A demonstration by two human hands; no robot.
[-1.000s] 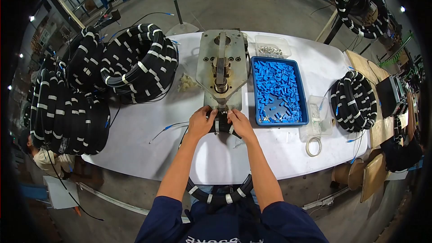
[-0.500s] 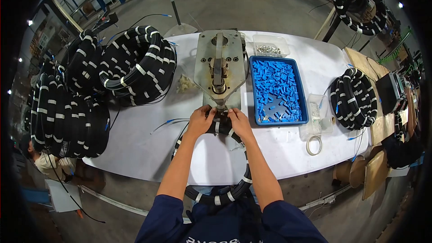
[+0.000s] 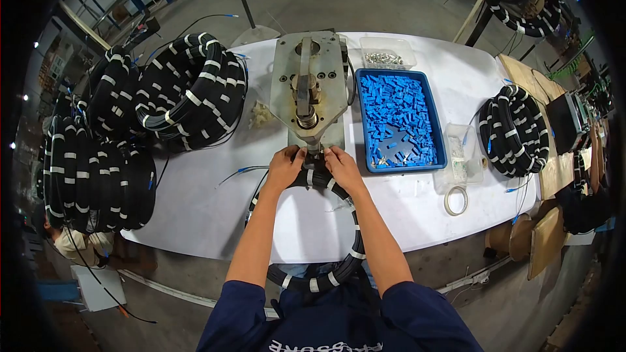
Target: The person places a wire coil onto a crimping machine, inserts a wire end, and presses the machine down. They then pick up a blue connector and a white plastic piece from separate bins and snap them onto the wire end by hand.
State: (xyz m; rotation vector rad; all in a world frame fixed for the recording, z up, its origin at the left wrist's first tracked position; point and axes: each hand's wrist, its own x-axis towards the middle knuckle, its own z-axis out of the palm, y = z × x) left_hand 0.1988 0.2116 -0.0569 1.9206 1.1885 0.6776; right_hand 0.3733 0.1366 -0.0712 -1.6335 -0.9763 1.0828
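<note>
A grey metal press (image 3: 309,85) stands on the white table. Beneath its head, my left hand (image 3: 285,168) and my right hand (image 3: 340,168) are close together, one on each side of the tool tip. The fingers of both are closed in a pinch; what lies between them is too small to make out. A black cable coil with white tape bands (image 3: 315,284) hangs from just below my hands down over the table's front edge, between my forearms. A thin cable end with a blue tip (image 3: 244,169) sticks out to the left.
Large taped cable coils (image 3: 189,91) are stacked at the left. Right of the press are a blue tray of blue connectors (image 3: 360,124), clear plastic boxes (image 3: 411,52), a tape roll (image 3: 456,201) and another coil (image 3: 514,132). A person (image 3: 78,244) is at the far left.
The view has shifted slightly, so the press and table appear a little higher and further left. Both hands remain under the press head, with little visible change in their grip.
</note>
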